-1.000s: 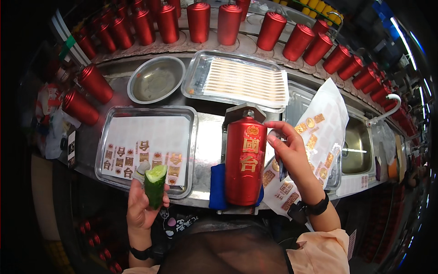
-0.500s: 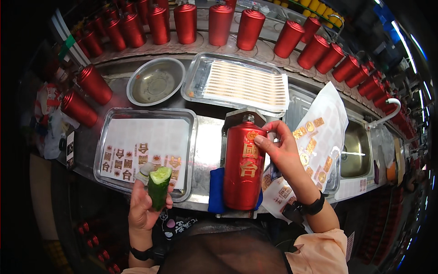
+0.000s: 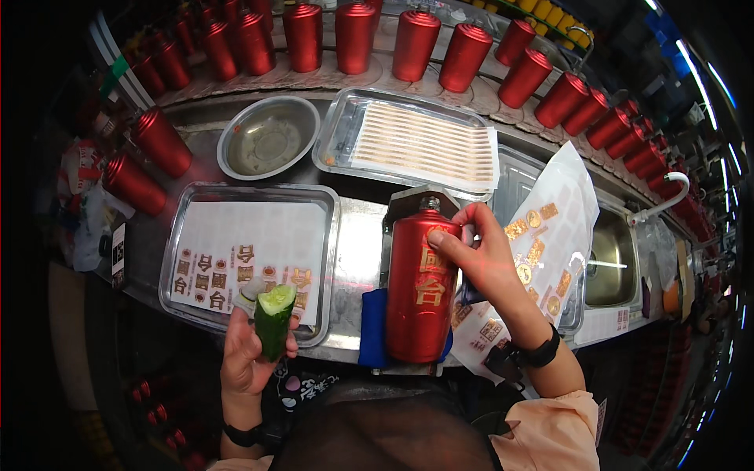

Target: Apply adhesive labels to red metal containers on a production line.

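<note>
So the red bottle is lying mid-worktop, lettered face up, on a blue cloth — long axis running almost straight away from the person, glass neck aimed at the far side, base toward the body. Satiny metallic finish, rounded body, gold characters down the front. The right hand has its thumb on the upper front and fingers around the shoulder; can't tell if that grip is really clamped or just pressing. Left hand is a different story: its grip is wrapped around a stubby cucumber, dark green skin, pale wet-looking end tipped up and away. Left of the bottle there's a shiny rectangular tray — rounded corners, white sheet inside with gold lettering.
</note>
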The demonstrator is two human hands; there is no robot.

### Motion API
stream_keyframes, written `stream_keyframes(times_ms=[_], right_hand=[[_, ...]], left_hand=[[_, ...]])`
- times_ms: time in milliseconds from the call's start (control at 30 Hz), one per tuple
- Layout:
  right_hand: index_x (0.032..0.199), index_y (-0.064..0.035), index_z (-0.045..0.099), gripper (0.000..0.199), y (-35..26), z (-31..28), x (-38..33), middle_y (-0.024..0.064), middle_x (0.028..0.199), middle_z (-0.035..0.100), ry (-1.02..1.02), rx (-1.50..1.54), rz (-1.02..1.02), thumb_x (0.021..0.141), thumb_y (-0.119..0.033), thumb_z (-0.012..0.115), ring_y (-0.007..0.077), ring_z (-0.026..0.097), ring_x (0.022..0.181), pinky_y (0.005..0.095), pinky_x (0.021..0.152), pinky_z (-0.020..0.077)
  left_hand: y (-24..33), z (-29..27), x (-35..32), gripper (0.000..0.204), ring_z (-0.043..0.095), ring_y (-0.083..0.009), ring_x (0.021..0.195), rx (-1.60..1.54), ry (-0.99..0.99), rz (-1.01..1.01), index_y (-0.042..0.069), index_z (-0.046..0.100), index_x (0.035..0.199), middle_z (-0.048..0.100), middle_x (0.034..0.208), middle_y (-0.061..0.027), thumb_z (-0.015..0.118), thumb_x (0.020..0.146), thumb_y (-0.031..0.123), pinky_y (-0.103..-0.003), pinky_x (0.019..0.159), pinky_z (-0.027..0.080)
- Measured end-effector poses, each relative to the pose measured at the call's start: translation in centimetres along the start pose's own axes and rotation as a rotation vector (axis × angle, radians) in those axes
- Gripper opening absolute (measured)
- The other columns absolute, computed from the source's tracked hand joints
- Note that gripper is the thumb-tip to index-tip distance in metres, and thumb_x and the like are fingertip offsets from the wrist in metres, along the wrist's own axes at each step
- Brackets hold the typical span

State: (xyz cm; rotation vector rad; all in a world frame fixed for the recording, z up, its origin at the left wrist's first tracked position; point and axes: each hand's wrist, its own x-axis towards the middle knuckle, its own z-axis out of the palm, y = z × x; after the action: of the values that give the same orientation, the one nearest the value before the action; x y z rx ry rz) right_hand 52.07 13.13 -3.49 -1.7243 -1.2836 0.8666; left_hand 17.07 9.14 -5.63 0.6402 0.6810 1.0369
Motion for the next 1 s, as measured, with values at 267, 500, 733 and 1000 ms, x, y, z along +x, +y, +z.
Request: stream_keyframes(times_ms=[267,500,733,1000], right_hand=[[0.094,-0.0038,0.050,0.053,-0.4,0.0,0.1,0.0007,0.073,0.047,0.020,-0.072,-0.016,0.076,-0.044,0.079,0.0102,0.045,0.067,0.0263,0.058,0.0392],[0.098,-0.0036,0.052,0.052,0.6,0.1,0.0,0.0017,0.078,0.051,-0.009,0.082,0.059,0.078,-0.044,0.078,0.0092,0.045,0.070,0.0247,0.061,0.0399],[0.100,-0.0046,0.050,0.040,0.6,0.4,0.0,0.0006,0.080,0.054,-0.044,0.227,-0.024,0.085,-0.032,0.075,0.0054,0.047,0.071,0.0207,0.059,0.0399],[0.099,-0.0049,0.050,0.040,0.4,0.1,-0.2,0.0008,0.083,0.054,-0.036,0.171,0.001,0.085,-0.032,0.076,0.0049,0.047,0.072,0.0208,0.058,0.0395]], left_hand=[[0.0,-0.1,0.1,0.087,0.066,-0.0269,0.085,-0.005,-0.027,-0.013,0.006,0.020,0.148,0.057,0.113,-0.0265,0.073,0.083,0.029,-0.035,0.071,0.055],[0.0,-0.2,-0.2,0.088,0.065,-0.0271,0.084,0.022,0.019,-0.010,0.006,0.020,0.147,0.057,0.113,-0.0270,0.074,0.082,0.029,-0.036,0.070,0.055],[0.0,0.0,0.1,0.087,0.066,-0.0273,0.084,0.012,0.009,-0.027,0.006,0.018,0.148,0.057,0.114,-0.0276,0.072,0.084,0.028,-0.036,0.070,0.055],[0.0,0.2,0.3,0.087,0.067,-0.0277,0.085,0.014,-0.007,-0.043,0.008,0.017,0.149,0.058,0.114,-0.0272,0.072,0.085,0.028,-0.036,0.071,0.055]])
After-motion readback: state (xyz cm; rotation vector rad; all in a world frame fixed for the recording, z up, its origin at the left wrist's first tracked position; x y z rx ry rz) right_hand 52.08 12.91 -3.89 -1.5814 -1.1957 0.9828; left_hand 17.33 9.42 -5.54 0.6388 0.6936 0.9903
